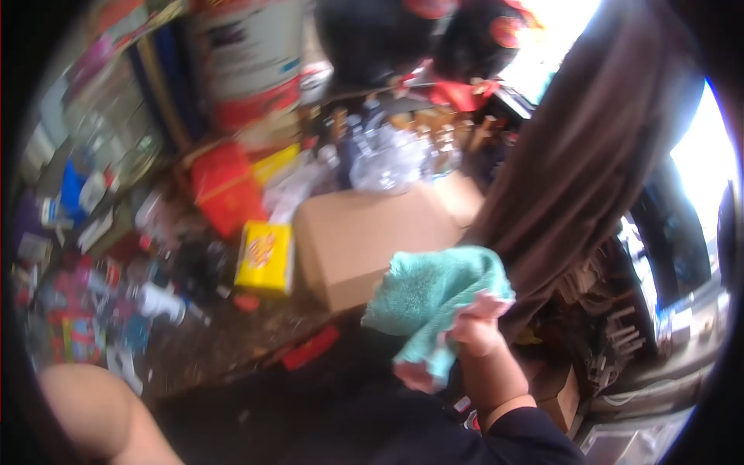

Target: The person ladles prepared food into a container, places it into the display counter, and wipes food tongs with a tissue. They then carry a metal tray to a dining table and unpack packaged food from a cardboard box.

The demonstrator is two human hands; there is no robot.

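A green cloth [422, 287] hangs bunched from a person's right hand [478, 329], its fingers clamped on the fabric, in front of a brown cardboard box [380, 236] on a cluttered worktop [209, 347]. The left hand is out of view, its grip impossible to tell. Just beside the cardboard box sits a yellow box [265, 260], with a red package [225, 188] behind it. Brown fabric [589, 147] drapes at right; a white bottle [161, 302] lies farther left.
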